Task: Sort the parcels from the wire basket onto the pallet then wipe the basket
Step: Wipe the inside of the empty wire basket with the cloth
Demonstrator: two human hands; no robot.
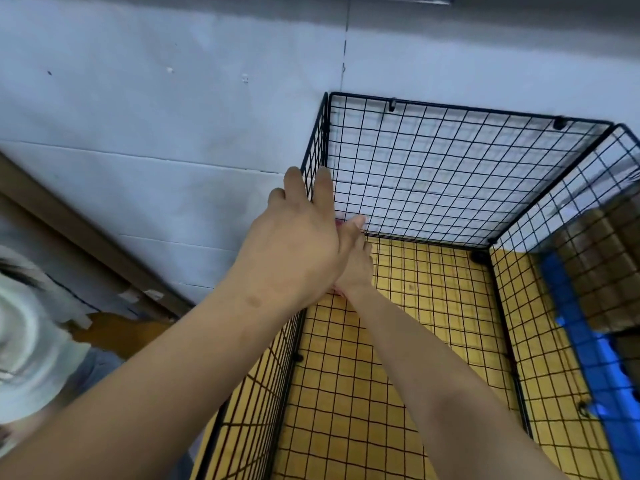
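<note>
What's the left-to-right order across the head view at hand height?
Slanting brown wall strip → left hand → right hand, partly behind it → black wire basket, its mesh back wall → blue plastic pallet bearing brown cardboard parcels, seen through the basket's right wall.

the black wire-grid basket [467,108] stands upright and open-topped on a yellow floor, its far side against a pale wall. through its right side show brown cardboard parcels [602,265] on a blue plastic pallet [568,306] just beside it. a scrap of pink cloth [338,222] shows at its left wall's inner face.
</note>
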